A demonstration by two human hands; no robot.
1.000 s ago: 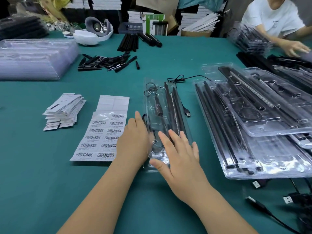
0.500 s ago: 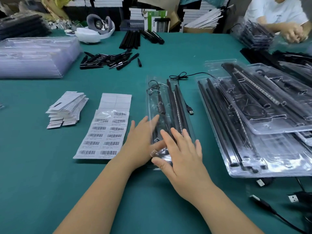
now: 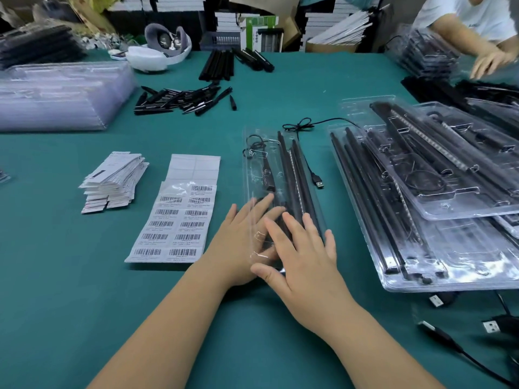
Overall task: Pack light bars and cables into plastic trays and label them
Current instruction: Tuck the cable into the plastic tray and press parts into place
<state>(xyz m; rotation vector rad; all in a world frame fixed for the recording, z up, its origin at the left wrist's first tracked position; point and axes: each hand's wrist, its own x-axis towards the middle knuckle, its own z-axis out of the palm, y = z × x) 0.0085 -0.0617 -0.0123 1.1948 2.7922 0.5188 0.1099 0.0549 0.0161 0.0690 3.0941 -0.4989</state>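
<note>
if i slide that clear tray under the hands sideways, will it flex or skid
The clear tray looks thin and glossy, so it would probably skid easily on the green table. The light bars lying lengthwise likely stiffen it, though its edges may flex. The left hand and right hand pressing flat should steady it.

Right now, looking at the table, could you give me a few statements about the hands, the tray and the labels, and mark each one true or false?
1. Both hands press flat on the near end of the clear tray. True: left hand, right hand.
2. The barcode label sheet lies to the right of that tray. False: it lies to its left.
3. A loose USB plug lies just right of the tray. True.
4. The right hand holds a label. False: its fingers lie straight and hold nothing.
5. The table cloth is red. False: it is green.
</note>
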